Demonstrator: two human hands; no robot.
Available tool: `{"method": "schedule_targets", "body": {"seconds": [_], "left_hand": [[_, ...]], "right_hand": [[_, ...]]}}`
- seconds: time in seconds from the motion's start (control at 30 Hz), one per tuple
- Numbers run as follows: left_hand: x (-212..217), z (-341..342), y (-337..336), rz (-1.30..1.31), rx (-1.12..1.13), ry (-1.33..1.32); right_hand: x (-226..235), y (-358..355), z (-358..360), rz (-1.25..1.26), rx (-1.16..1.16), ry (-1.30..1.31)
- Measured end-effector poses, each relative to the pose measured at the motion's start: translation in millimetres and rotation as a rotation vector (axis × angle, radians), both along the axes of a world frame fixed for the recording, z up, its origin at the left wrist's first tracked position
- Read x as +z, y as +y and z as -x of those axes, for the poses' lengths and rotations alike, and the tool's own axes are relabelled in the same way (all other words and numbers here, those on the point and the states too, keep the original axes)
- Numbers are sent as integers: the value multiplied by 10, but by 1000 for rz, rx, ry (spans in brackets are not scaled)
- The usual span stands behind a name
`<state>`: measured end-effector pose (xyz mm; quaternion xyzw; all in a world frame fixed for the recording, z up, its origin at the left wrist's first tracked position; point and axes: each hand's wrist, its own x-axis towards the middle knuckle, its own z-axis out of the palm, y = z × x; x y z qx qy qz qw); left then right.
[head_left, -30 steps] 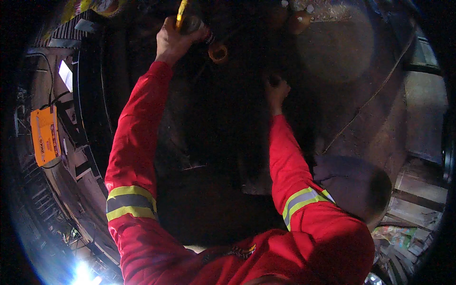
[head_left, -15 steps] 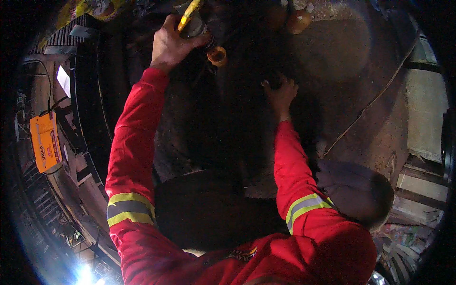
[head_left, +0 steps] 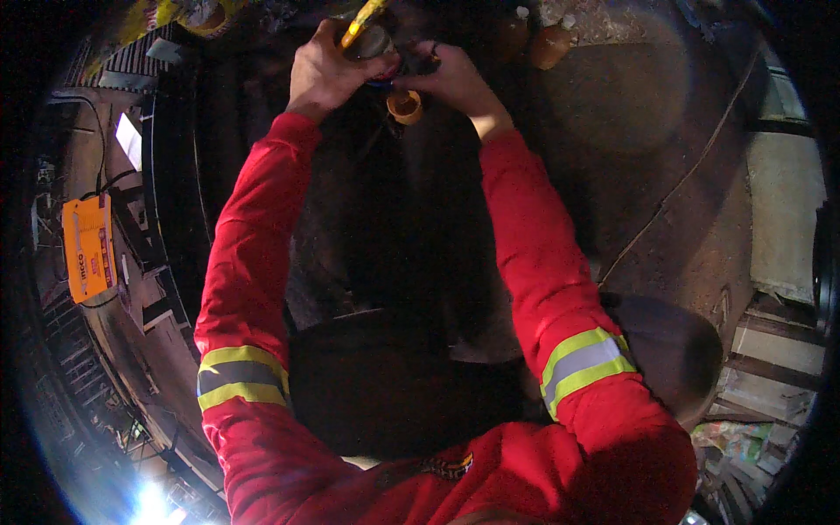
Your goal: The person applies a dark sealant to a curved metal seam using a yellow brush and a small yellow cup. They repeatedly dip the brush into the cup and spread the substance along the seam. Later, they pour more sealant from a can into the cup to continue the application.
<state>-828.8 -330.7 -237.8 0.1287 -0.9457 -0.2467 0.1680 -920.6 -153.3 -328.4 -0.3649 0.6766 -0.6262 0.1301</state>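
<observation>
At the top of the head view, my left hand is wrapped round a grey, round-topped object that looks like a small jar; its exact kind is unclear in the dim light. A yellow stick-like piece slants up from it past my fingers. My right hand is close against the other side of this object, fingers curled and thumb toward it; what they grip is hidden in shadow. Just below both hands is an orange-brown, ring-shaped cup-like piece with a dark hollow. Whether it is joined to the held object cannot be told.
An orange box and a white sheet lie at the left. A rounded brown thing is at the far right of my hands. A thin cord crosses the ground, with pale slabs along the right side.
My right hand has moved up and left, from low over the dark ground to the object in my left hand. Its spread fingers have curled in. My left hand has shifted slightly.
</observation>
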Motion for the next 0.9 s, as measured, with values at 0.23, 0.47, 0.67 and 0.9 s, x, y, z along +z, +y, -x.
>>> {"method": "schedule_targets", "body": {"seconds": [0.23,0.47,0.67,0.9], "left_hand": [[-6,82,-215,22,30,-24],[93,-16,-106,-473,124,190],[-106,-111,-687,-628,136,364],[-417,-377,-1044,58,419,12]], "right_hand": [[418,-296,107,-248,127,-5],[769,-168,-194,524,211,-456],[384,-226,168,171,341,-444],[297,-131,195,209,140,-328]]}}
